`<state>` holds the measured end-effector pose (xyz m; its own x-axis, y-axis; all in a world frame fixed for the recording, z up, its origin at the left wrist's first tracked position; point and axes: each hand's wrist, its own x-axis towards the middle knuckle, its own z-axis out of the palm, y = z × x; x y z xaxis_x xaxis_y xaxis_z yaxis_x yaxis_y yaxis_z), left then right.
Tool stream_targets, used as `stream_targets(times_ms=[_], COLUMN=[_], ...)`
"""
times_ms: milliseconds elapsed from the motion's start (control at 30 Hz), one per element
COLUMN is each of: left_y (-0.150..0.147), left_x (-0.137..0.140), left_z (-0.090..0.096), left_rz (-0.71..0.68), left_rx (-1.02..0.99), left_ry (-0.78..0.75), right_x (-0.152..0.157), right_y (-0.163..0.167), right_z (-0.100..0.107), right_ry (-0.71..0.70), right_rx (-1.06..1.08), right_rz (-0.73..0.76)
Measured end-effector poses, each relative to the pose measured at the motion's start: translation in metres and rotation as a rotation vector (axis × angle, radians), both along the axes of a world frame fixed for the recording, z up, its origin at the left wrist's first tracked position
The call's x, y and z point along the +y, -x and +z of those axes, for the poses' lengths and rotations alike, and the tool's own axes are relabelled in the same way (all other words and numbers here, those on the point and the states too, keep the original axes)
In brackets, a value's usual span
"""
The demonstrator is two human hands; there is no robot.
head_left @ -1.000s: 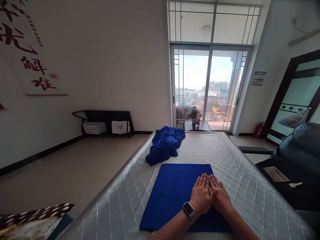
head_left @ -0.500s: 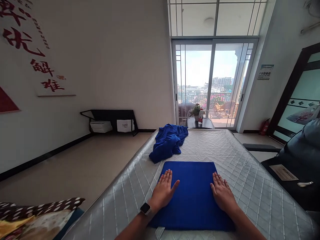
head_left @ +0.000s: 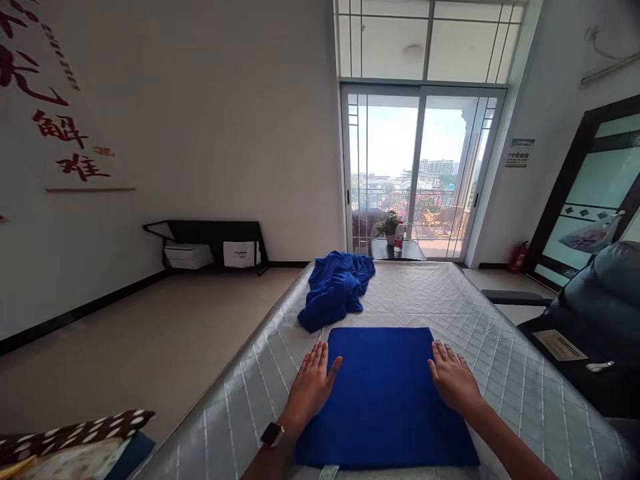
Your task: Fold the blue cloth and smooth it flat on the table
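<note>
two open hands at the sides of a flat blue cloth

the largest element, a silvery quilted cover [head_left: 410,293], extends beneath and beyond both hands. its sheen suggests a slick surface: should one hand push sideways harder than the other, the cloth above could skid or turn askew. fingers drawn inward might likewise ruck the fabric, and a thumb catching a side could lift the upper layer, if there is more than one.

the flat blue cloth [head_left: 385,393] lies on this cover, between the hands and nearer the wearer than the fingertips. it appears deep blue, matte and smooth, with straight sides, slightly rounded far corners and no marked crease; it looks folded, though the layers cannot be counted.

a rumpled blue cloth [head_left: 336,290] is heaped ahead of the left hand, near the far left corner of the flat one.

the left hand [head_left: 311,383] and right hand [head_left: 454,381] straddle opposite sides, fingers extended, palms down, grasping nothing; how firmly they press cannot be told.

a watch [head_left: 273,435] sits at the left wrist. smallest, a pale tag [head_left: 329,472] shows at the near edge, closer to the left hand.
</note>
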<state>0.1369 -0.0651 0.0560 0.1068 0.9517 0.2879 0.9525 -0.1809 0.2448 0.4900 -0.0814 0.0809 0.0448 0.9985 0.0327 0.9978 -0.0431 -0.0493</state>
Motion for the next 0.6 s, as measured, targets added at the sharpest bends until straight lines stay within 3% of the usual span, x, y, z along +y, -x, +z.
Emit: stream_targets(times_ms=[167,433,600], left_y=[-0.002,-0.002,-0.006], left_x=[0.002,0.004,0.004], left_z=[-0.006,-0.004,0.004], left_rz=[-0.074,-0.069,-0.040], left_rx=[0.020,0.068,0.044], left_ry=[-0.029,0.081,0.063], right_x=[0.038,0.065,0.066], right_y=[0.006,-0.002,-0.005], right_z=[0.015,-0.021,-0.023], right_ry=[-0.003,-0.017,-0.012], right_rx=[0.006,0.073,0.098], right_rz=[0.090,0.042,0.044])
